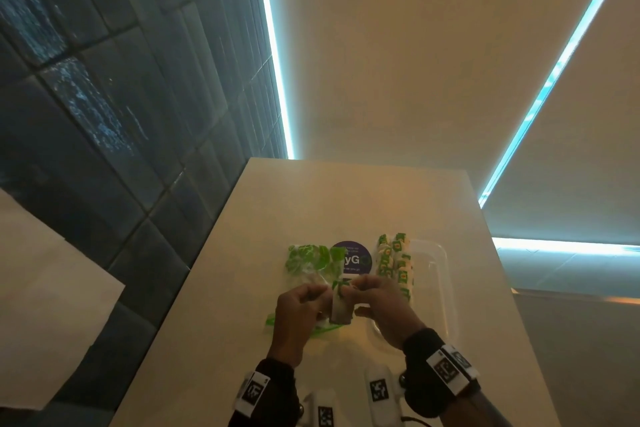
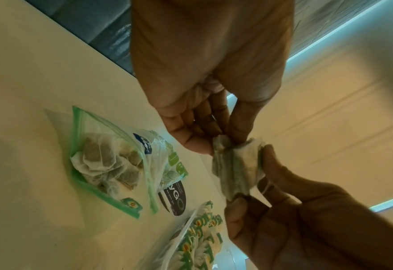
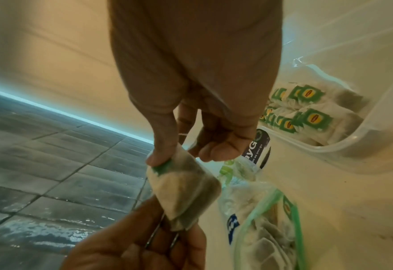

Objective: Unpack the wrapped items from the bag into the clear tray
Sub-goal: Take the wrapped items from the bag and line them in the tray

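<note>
Both hands hold one wrapped tea bag (image 1: pixel 341 305) above the table, in front of the zip bag. My left hand (image 1: pixel 320 300) pinches its upper edge (image 2: pixel 227 140). My right hand (image 1: pixel 358 298) pinches the other side, thumb on the green tag (image 3: pixel 162 160). The clear zip bag (image 2: pixel 112 160) with green seal lies open on the table, several tea bags inside. To the right stands the clear tray (image 1: pixel 441 274), with several green-tagged tea bags (image 3: pixel 306 113) lined up along its left side.
A round purple sticker (image 1: pixel 356 258) lies on the table between zip bag and tray. The white table (image 1: pixel 346 198) ends at a dark tiled floor (image 1: pixel 104 114) on the left. White marker blocks (image 1: pixel 379 392) lie near the front edge.
</note>
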Demonstrator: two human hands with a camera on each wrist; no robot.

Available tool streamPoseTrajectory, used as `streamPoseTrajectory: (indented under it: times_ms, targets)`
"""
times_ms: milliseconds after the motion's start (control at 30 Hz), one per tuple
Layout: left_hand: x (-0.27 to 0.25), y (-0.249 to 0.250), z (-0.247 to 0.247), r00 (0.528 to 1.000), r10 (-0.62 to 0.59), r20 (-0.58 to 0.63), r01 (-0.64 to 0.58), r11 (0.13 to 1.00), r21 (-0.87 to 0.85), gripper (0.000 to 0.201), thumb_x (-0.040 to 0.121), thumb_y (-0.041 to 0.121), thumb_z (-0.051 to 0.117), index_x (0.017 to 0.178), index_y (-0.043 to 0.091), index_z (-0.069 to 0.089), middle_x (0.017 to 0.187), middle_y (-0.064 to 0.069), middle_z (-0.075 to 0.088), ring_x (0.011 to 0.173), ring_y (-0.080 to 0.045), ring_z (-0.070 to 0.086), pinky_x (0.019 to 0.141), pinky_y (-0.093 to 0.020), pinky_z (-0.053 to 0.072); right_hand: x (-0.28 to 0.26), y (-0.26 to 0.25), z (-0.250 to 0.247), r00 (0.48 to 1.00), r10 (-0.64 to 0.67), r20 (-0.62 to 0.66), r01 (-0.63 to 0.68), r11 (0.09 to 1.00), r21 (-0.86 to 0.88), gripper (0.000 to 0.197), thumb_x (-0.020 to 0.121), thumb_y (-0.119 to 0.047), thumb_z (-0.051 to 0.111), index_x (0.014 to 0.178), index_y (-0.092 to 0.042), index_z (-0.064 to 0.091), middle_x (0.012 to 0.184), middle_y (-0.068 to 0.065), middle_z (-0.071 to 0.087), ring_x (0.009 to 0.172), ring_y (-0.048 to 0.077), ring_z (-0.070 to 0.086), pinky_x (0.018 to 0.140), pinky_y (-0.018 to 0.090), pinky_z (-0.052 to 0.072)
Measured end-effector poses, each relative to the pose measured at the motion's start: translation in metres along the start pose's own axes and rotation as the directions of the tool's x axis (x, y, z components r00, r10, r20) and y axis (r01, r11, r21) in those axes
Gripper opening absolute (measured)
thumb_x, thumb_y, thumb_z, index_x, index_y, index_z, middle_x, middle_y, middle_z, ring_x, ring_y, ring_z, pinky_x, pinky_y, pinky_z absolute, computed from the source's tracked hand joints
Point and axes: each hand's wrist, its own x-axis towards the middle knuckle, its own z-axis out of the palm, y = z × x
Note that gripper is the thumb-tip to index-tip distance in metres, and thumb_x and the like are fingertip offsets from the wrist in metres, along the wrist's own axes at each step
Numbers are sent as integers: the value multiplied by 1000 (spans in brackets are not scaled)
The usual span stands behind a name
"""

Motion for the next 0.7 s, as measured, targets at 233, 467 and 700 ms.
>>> streamPoseTrajectory:
  times_ms: [233,467,700]
  targets:
    - [-5,-3,-4,992,-8,122,9,1000,-13,10,85,15,71,90,7,75,84,-9,74,76,-20,66,74,-36,56,-2,9,8,994,-67,-92,64,997,-36,14,80,1,72,87,9,63,85,17,62,78,25,63,71,35,59]
    - [-5,-7,-7,989,-19,146,7,997,79,13,80,20,77,92,15,76,89,-7,76,77,-17,68,65,-30,51,-1,19,7,986,-141,-93,132,987,-97,10,78,-2,74,81,2,66,83,20,66,79,30,65,79,45,56]
    - [1,-4,-2,999,15,43,-18,996,84,9,79,11,77,88,8,76,76,-1,72,60,-3,60,50,-12,42,-1,16,6,990,-116,-82,118,993,24,23,80,-5,74,101,-1,66,89,22,68,84,33,68,79,45,58]
